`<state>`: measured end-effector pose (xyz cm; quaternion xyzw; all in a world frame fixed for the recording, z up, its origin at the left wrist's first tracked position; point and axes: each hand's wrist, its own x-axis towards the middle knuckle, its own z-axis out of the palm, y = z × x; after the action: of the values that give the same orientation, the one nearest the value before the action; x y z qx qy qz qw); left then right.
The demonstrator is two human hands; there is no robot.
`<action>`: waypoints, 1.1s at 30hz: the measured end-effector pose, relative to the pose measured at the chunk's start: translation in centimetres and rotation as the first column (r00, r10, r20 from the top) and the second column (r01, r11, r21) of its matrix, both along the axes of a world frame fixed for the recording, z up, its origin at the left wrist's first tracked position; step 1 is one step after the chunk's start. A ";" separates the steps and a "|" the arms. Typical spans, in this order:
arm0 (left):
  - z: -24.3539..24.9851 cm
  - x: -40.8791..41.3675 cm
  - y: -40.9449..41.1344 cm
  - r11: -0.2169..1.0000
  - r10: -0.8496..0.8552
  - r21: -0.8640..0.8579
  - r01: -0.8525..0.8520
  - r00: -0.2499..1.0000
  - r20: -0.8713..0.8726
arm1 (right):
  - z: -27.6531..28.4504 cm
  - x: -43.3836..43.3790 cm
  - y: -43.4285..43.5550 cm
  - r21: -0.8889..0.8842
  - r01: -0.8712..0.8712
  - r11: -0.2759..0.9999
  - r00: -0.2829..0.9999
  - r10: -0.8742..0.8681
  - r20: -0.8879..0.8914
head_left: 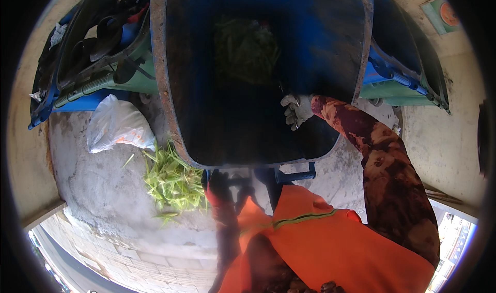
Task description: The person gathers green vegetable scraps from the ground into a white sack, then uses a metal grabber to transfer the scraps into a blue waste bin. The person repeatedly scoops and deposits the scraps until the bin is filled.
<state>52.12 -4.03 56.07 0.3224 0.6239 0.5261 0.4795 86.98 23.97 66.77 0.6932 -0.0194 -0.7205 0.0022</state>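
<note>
A large blue wheeled waste bin (pixel 159 60) stands before me with its mouth up. Its rim is worn and dirty. Deep in the dark inside lie green leafy scraps (pixel 246 50). My right hand (pixel 297 109), in a grey glove, reaches over the right side into the bin. Its fingers are closed around a thin shiny metal tool; the rest of that tool fades into shadow, so its kind is unclear. My left hand (pixel 220 184), dark and in shade, grips the bin's near handle at the left. The matching blue handle (pixel 295 175) to its right is free.
Green leaf strips (pixel 174 180) lie heaped on the concrete floor (pixel 97 180) at the left. Beside them sits a white plastic bag (pixel 120 126). A green bin (pixel 133 76) with refuse stands left, more bins (pixel 399 78) right. Pale walls (pixel 445 138) flank both sides.
</note>
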 end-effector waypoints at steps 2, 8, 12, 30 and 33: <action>-0.5 -0.5 -1.0 0.987 -0.135 0.046 0.154 0.948 -0.289 | -2.6 0.2 3.2 -0.104 -0.019 0.994 0.998 0.025 0.060; 1.6 0.4 -0.8 1.000 -0.007 -0.010 0.005 0.981 -0.193 | -11.9 0.0 9.8 -0.073 -0.128 0.989 0.987 0.135 0.091; 1.7 0.7 -1.0 0.995 -0.090 -0.076 0.063 0.892 -0.442 | -17.1 -0.9 12.7 0.190 -0.019 0.982 0.997 0.033 -0.073; -0.5 0.0 0.5 0.977 0.213 -0.077 -0.199 0.902 0.377 | 6.4 0.6 -1.6 0.391 -0.397 0.830 0.917 0.379 0.127; 0.7 0.4 1.5 0.936 0.315 -0.142 -0.322 0.583 0.749 | 7.8 4.5 -8.1 0.577 -0.084 0.813 0.972 0.195 -0.134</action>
<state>52.47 -2.55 56.75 -0.0436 0.4092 0.6921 0.5930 91.43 15.83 74.54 0.5912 0.2470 -0.7532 -0.1488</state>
